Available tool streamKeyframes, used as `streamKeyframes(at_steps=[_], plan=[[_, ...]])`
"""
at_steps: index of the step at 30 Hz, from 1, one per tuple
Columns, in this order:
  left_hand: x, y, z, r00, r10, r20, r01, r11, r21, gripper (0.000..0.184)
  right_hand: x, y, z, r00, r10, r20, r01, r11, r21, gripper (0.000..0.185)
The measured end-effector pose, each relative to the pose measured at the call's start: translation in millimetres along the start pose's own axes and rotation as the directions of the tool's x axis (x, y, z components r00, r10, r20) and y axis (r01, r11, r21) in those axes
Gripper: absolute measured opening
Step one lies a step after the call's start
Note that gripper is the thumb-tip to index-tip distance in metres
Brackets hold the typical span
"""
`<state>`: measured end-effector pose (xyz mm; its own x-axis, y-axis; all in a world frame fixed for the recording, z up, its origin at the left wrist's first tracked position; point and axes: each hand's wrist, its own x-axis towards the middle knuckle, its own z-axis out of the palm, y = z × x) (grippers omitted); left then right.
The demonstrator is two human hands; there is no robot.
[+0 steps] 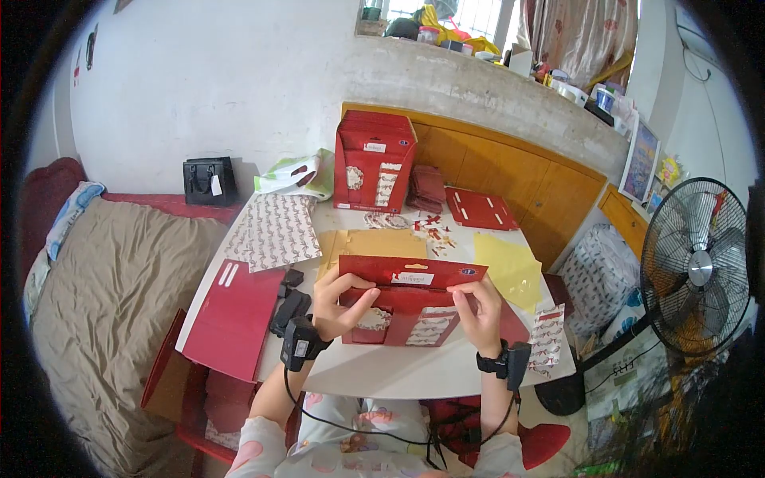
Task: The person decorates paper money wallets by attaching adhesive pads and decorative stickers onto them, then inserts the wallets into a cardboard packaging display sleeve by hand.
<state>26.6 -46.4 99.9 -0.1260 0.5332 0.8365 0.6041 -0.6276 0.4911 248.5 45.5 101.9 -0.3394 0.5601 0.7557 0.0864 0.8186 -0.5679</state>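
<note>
A red printed card package (405,312) with a hang hole, a white label and two patterned panels is held up over the white table (374,382). Its left side is pinched by my left hand (341,304), thumb and fingers near the fold below the label. On the opposite side my right hand (478,311) grips it the same way. Behind the package lies a tan card sheet (374,243), partly covered. A red sheet with two white strips (231,307) rests to the left, and a small patterned tag sheet (547,331) is at the right.
A red display box (373,163) of similar packages stands at the back, beside a red stack (427,188). Small loose pieces (434,235), patterned sheets (279,227) and yellow film (510,271) lie around. A fan (697,267) stands right, a bed (119,303) left.
</note>
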Motion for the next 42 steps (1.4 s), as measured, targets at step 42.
streamKeyframes(at_steps=[42], plan=[[-8, -7, 9, 0.982, 0.101, -0.161, -0.094, 0.994, 0.051, 0.016, -16, 16, 14, 0.958, -0.214, -0.190, 0.197, 0.975, -0.101, 0.013]])
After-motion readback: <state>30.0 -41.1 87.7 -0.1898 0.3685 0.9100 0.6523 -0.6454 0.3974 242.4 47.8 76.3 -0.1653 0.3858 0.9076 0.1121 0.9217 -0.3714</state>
